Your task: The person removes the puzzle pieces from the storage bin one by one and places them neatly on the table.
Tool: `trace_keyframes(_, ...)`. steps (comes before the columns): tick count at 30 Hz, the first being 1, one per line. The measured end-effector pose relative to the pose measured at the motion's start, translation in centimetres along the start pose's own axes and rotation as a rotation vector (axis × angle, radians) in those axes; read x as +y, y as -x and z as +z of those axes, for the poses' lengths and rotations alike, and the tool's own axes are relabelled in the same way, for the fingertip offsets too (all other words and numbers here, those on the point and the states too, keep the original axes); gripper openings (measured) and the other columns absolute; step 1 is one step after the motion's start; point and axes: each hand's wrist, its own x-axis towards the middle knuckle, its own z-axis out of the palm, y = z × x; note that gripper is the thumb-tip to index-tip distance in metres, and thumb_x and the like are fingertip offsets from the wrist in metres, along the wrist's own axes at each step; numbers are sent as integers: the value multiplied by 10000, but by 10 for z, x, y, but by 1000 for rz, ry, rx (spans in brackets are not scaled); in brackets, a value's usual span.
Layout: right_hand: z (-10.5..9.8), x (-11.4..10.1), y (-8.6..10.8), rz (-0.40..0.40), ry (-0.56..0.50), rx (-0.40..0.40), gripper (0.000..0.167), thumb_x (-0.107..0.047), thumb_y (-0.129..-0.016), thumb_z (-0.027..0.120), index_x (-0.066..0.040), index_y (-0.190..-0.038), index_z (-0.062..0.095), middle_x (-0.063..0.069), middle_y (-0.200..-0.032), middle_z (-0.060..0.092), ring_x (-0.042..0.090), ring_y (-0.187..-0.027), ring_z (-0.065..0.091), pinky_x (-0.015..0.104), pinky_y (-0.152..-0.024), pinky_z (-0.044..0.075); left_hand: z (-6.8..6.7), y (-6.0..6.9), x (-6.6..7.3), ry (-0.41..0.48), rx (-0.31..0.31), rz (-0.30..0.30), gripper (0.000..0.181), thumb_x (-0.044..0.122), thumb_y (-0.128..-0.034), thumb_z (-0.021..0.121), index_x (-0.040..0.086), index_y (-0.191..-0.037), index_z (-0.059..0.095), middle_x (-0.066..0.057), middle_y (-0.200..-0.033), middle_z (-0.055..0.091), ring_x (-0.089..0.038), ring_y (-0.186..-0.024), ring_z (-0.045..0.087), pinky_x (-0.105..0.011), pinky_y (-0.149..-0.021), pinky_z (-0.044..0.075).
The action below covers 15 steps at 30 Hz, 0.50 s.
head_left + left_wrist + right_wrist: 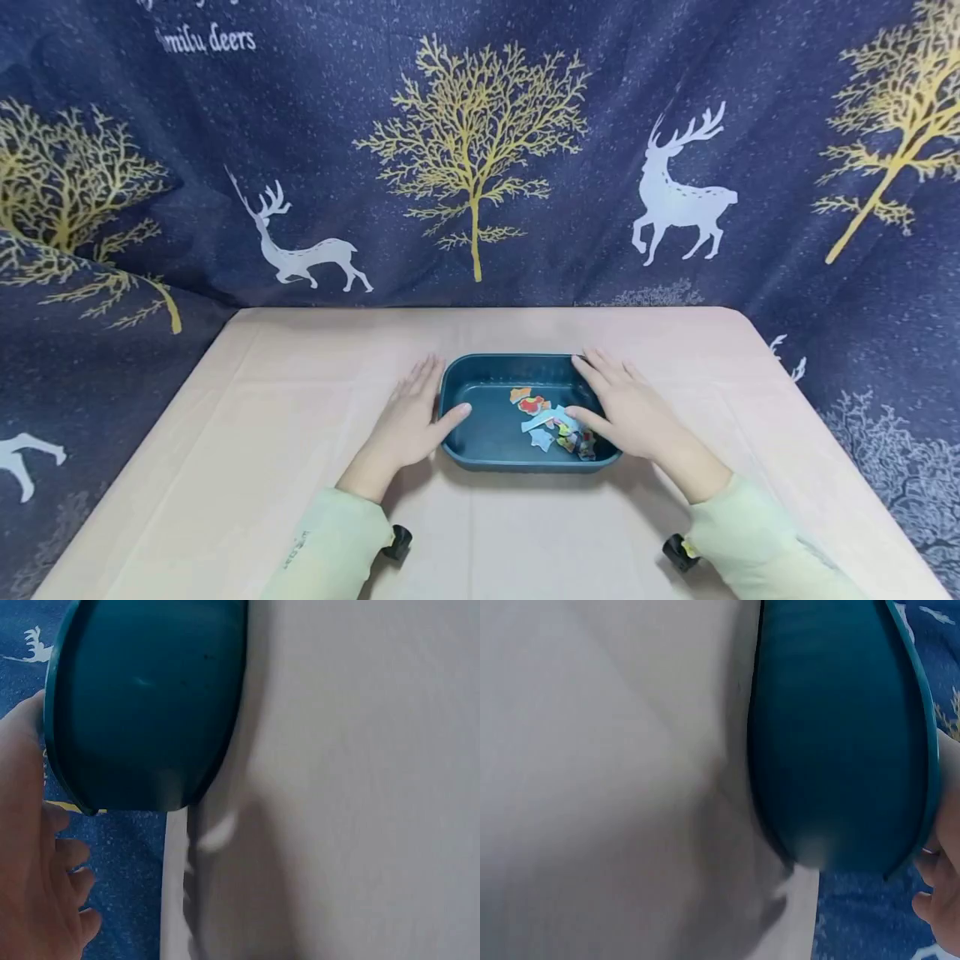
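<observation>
Holds a teal tray point(487, 425) by its two ends between left hand point(412, 427) and right hand point(630, 408), set well apart, thumbs over the rim and fingers along the outer walls. Has colourful cut-out pieces point(551, 417) scattered inside, near the right thumb and well apart from the left. Wears pale green sleeves point(330, 542) behind both hands, facing a navy deer-and-tree cloth point(315, 125) beyond the fingertips.

Hand point(946, 832) at teal tub point(840, 742); pale tabletop point(592, 735) beside.
</observation>
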Motion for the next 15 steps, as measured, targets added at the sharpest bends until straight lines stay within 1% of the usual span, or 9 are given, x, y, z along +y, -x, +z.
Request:
trace_keyframes(2,2,-5,-2,-36,-2,0,770,-535,-903,536,-84,-1482,301,171,-1547,256,346,-1444,198,566,-1160,173,2,1,0,81,-11,-2,830,634,-916,396,126,-1524,151,-82,-1594,126,-281,-1473,115,-522,-1180,163)
trace_keyframes(5,6,-11,-5,-94,-18,21,746,-499,-893,577,-54,-1452,360,181,-1516,322,359,-1416,269,553,-1142,242,8,2,0,239,-27,-15,704,506,-966,419,154,-1524,173,-91,-1588,164,-296,-1464,159,-522,-1173,187)
trace_keyframes(6,7,-13,-7,-110,-28,27,733,-484,-889,592,-47,-1439,382,181,-1503,347,362,-1402,298,548,-1130,272,11,2,0,291,-31,-28,651,454,-983,415,171,-1523,186,-89,-1586,176,-296,-1461,171,-526,-1169,194)
trace_keyframes(8,8,-16,-9,-134,-61,32,694,-453,-886,612,-41,-1412,426,181,-1474,394,360,-1372,354,535,-1102,330,16,2,1,367,-33,-54,564,374,-1010,381,204,-1518,206,-74,-1582,198,-287,-1456,189,-520,-1167,202)
trace_keyframes(11,9,-20,-15,-138,-116,-1,634,-415,-895,617,-42,-1385,467,175,-1445,435,348,-1341,405,519,-1055,397,22,1,2,437,-10,-84,496,284,-1027,336,218,-1509,240,-65,-1574,228,-279,-1451,207,-502,-1172,200)
trace_keyframes(15,11,-22,-26,-114,-163,-67,591,-401,-906,606,-43,-1363,494,173,-1415,471,343,-1314,437,512,-1031,424,25,-1,4,476,30,-100,481,232,-1029,314,186,-1504,256,-65,-1570,241,-267,-1452,210,-473,-1183,187)
